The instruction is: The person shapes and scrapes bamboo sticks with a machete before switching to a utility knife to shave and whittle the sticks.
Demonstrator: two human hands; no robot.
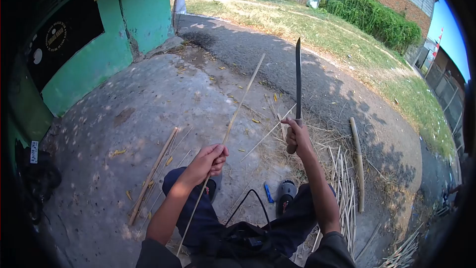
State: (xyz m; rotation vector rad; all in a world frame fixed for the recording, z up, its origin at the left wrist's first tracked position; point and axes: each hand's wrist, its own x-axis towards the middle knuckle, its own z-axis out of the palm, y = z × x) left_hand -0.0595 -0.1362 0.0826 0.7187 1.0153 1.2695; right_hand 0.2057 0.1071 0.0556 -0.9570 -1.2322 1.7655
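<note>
My left hand (206, 163) is closed round a long, thin bamboo strip (248, 89). The strip slants from beside my left leg, up through the fist, to a far end over the pavement. In my right hand (299, 138) is a machete (298, 79), gripped by its handle, its dark blade pointing up and away from me. Blade and strip are apart. Below the right hand, thin shavings (282, 154) litter the ground, and a bundle of split bamboo strips (344, 183) lies beside my right leg.
A bamboo pole (357, 164) lies to the right, with longer bamboo pieces (154, 173) on the left. A small blue object (268, 193) rests by my right shoe (286, 193). A green wall (148, 20) stands at the left; a paved road (238, 44) and grass (317, 34) lie ahead.
</note>
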